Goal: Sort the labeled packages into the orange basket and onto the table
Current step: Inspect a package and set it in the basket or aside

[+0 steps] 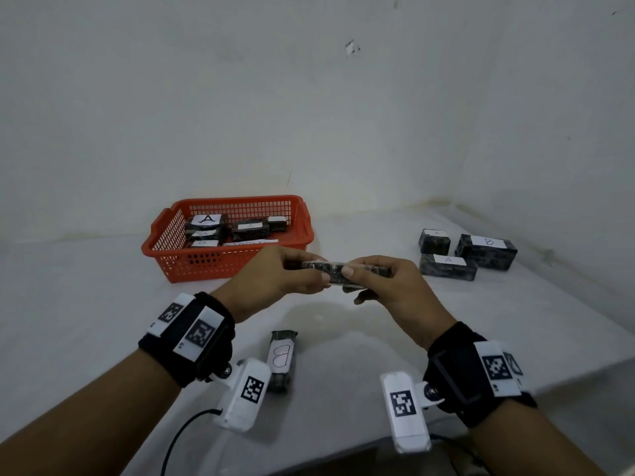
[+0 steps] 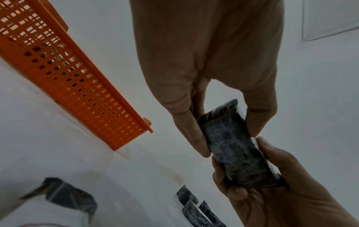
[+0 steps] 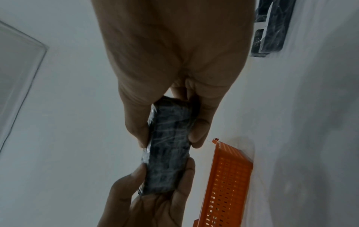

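Observation:
Both hands hold one dark wrapped package (image 1: 338,270) in the air in front of the orange basket (image 1: 237,202). My left hand (image 1: 311,274) pinches its left end and my right hand (image 1: 359,278) pinches its right end. No label shows on it in any view. In the left wrist view the package (image 2: 235,153) runs from my left hand (image 2: 226,132) to my right hand (image 2: 272,192). The right wrist view shows the same package (image 3: 167,161) between my right hand (image 3: 170,133) and my left hand (image 3: 151,202). Several labeled packages (image 1: 206,225) lie in the basket.
Three packages sit on the table at the right: two marked A (image 1: 434,242) (image 1: 448,267) and one marked B (image 1: 486,250). Another B package (image 1: 282,359) lies near the front edge under my left wrist. White walls close the back and the right side.

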The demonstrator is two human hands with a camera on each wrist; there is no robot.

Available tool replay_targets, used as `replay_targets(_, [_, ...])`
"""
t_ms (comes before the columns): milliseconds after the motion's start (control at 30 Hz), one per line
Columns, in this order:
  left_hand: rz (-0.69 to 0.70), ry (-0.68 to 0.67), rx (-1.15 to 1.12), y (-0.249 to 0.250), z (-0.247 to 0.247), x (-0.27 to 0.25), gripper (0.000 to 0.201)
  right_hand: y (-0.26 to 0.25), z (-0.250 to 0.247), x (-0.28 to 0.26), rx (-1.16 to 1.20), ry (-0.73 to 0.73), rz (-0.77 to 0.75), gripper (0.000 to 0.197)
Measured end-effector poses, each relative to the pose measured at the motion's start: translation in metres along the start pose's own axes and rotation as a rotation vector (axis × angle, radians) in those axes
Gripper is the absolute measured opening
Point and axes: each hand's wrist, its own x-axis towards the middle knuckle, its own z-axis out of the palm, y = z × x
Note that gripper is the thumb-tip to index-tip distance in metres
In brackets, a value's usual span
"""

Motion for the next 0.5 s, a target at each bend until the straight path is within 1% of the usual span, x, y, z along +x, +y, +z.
replay_targets(67, [-0.014, 0.008, -0.012, -0.0008, -0.0015, -0.0014, 0.023, -0.0003, -0.0003, -0.0025, -0.008, -0.05, 0.022, 0.023])
replay_targets(133, [-0.025, 0.002, -0.061, -0.0005, -0.0028, -0.003, 0.025, -0.0016, -0.0013, -0.0048, 0.018, -0.071, 0.025, 0.025])
replay_targets(233, [-0.026, -0.012, -0.125, 0.0004, -0.002, -0.0048, 0.03, -0.0043, -0.0039, -0.0058, 0.026, -0.05, 0.019, 0.025])
replay_targets(333, [-0.019, 0.001, -0.104, -0.0002, -0.0006, -0.0039, 0.028, -0.0061, -0.0051, -0.0061, 0.012, -0.054, 0.042, 0.026])
replay_targets(400, [-0.017, 0.023, -0.079, -0.0007, -0.0026, -0.0038, 0.026, -0.006, -0.0061, -0.0062, 0.082, -0.078, 0.065, 0.028])
replay_targets(500, [-0.033, 0.031, -0.1, -0.0013, -0.006, -0.0049, 0.028, -0.0039, -0.0091, -0.0064, 0.192, -0.035, 0.084, 0.027])
